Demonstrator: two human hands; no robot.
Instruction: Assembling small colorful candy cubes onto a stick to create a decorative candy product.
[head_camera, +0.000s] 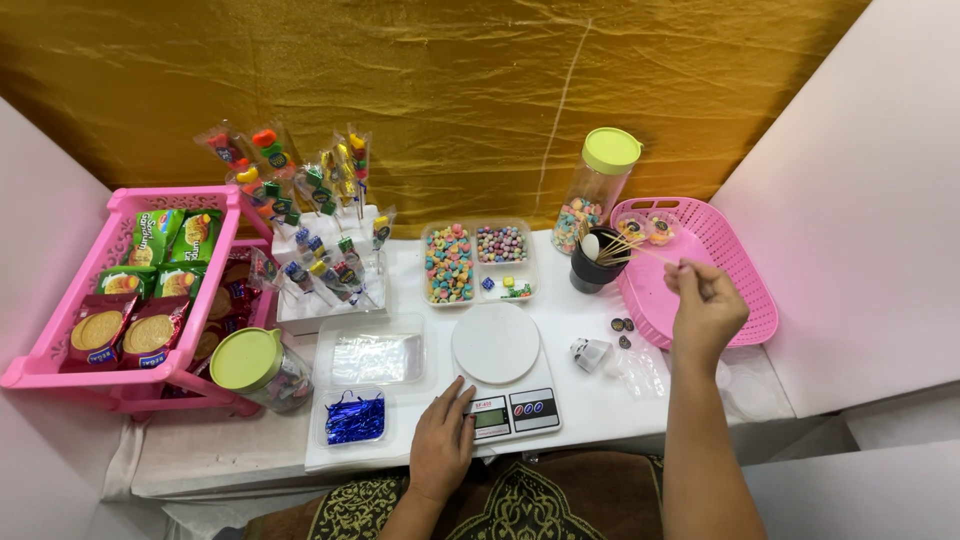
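Note:
My right hand (706, 308) is raised over the pink basket (745, 290) and pinches a thin wooden skewer (655, 254) that points left toward the black cup (590, 272) of sticks. My left hand (443, 442) rests flat on the table edge, fingers apart, touching the left corner of the white kitchen scale (497, 345). Its round platform is bare. Behind the scale sits a clear divided tray (476, 262) of pastel candies. A clear jar with a green lid (596, 186) holds more candy beside the cup.
A pink rack (120, 290) of snack packets stands at left. Wrapped candy skewers (310, 200) stick up from a white block. A green-lidded jar (255, 368), clear bags (377, 357) and blue twist ties (354, 418) lie on a tray. Small dark candies (620, 326) lie near the basket.

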